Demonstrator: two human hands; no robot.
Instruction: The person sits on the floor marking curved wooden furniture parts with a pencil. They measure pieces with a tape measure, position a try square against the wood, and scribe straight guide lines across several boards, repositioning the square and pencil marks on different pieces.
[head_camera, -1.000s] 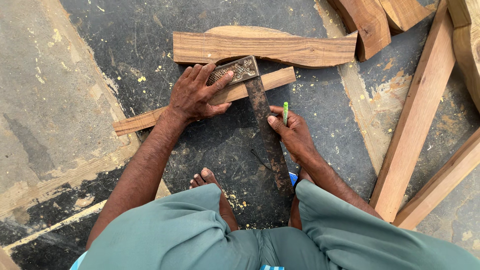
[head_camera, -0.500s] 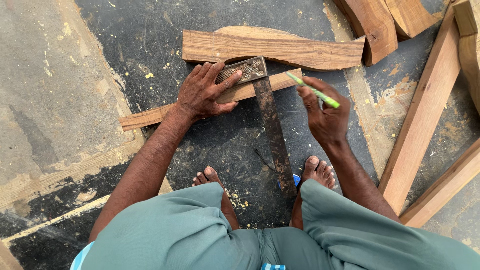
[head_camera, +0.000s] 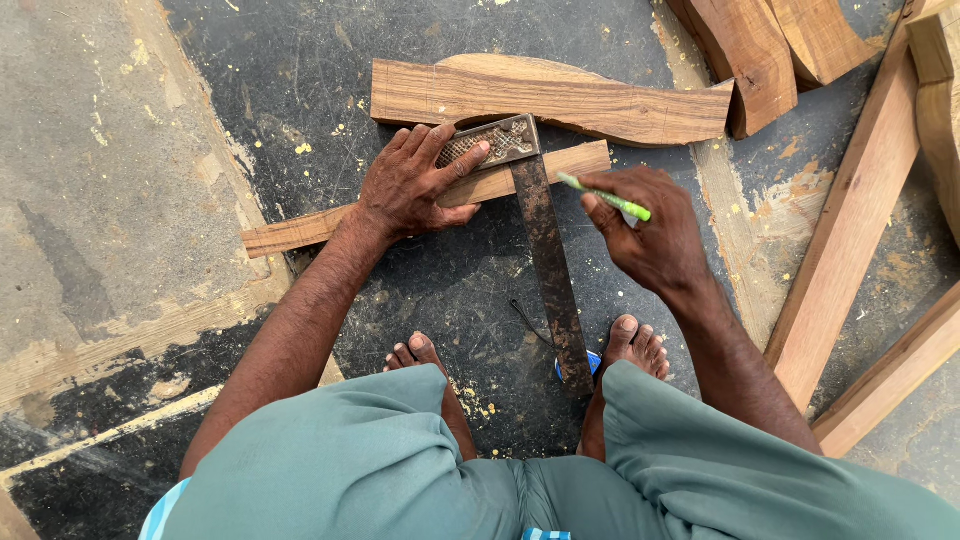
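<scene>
**Square pinned on the strip, pencil at the blade**

Here is the narrow wooden strip (head_camera: 300, 228), lying on the dark floor (head_camera: 300, 100) just in front of the squatting person's feet. Its long axis runs from lower left up to upper right, the far end pointing toward the pale timbers (head_camera: 850, 260) on the right. Across it sits the try square (head_camera: 545, 250): the patterned stock lies along the strip, and the rusty blade crosses it and points back down toward the person's right foot (head_camera: 635, 345).

The left hand (head_camera: 415, 185) is spread flat, fingers splayed over the stock and the strip, pressing both down, gripping nothing. The right hand (head_camera: 650, 235) is curled closed around a green pencil (head_camera: 605, 197), its tip aimed up-left at the blade's right edge, where that edge crosses the strip.

To do this well, I'd say the stock must sit tight against the strip's edge with no gap, the left hand's weight steady, and the pencil leaned into the blade for one clean stroke across.

Beyond the strip lies a broader shaped board (head_camera: 560, 100), roughly parallel to it, and darker curved offcuts (head_camera: 760, 50) at the upper right.
</scene>
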